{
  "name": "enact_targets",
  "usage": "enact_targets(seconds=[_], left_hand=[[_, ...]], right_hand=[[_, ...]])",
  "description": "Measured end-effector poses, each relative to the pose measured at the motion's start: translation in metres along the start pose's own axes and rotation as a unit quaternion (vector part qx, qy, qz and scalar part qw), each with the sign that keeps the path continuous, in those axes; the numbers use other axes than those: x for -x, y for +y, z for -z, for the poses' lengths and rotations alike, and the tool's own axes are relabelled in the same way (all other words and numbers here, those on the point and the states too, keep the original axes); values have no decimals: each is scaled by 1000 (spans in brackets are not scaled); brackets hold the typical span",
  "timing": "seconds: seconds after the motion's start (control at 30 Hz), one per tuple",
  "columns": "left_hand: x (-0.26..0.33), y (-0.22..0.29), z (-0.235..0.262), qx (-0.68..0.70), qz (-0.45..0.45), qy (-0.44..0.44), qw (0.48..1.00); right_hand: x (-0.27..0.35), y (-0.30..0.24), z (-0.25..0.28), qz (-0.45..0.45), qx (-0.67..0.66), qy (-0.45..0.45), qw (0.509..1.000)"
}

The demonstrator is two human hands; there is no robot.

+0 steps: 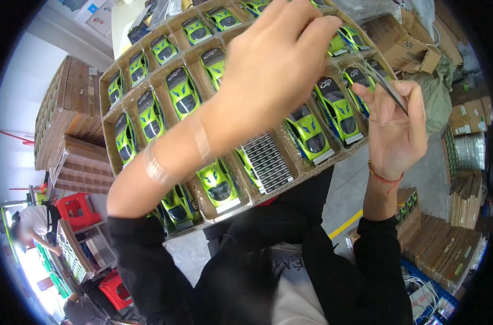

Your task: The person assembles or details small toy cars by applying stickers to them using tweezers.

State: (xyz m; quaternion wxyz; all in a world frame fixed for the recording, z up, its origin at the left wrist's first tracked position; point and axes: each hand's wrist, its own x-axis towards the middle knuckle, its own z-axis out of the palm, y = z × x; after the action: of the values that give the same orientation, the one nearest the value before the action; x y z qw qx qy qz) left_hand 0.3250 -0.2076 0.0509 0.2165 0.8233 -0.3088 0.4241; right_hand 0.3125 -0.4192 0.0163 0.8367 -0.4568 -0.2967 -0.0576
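Note:
A cardboard tray (110,157) divided into compartments holds rows of bright green toy cars (220,187) with blue markings and dark windows. Across it reaches my left hand (281,62), fingers bent and drawn together over the cars at the far right; whatever they hold is hidden. Two strips of clear tape (155,167) stick to my left forearm. By the tray's right edge, my right hand (395,122) is palm up, pinching a thin dark strip (386,86) seen nearly edge-on. A black-and-white patterned sheet (265,162) lies over cars in the near row.
Stacked cardboard trays (67,114) stand at the left, near red stools (76,211) and a person bending over another tray (73,252). Open cardboard boxes (403,46) are at the far right. Flattened cardboard (438,249) is piled at the lower right.

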Motion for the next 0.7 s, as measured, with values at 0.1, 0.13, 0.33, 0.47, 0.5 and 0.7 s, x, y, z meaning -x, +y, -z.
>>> enact_targets(seconds=[0.1,0.13,0.33,0.47,0.5,0.7], left_hand=[[-5,-35,-56,-86,-16,-75,993],[6,-48,-79,-87,0,-74,994],[27,-66,-59,55,53,-248,966],[37,-76,-26,106,73,-356,926],[36,-73,-25,87,52,-338,936],[40,-73,-13,-66,11,-185,980]], right_hand=[[6,0,4,-16,14,53,998],[6,-1,6,-13,15,54,998],[16,5,22,-45,20,4,999],[17,9,6,-122,38,-21,992],[16,16,-1,-124,16,-36,991],[11,25,-28,-237,128,-114,956]])
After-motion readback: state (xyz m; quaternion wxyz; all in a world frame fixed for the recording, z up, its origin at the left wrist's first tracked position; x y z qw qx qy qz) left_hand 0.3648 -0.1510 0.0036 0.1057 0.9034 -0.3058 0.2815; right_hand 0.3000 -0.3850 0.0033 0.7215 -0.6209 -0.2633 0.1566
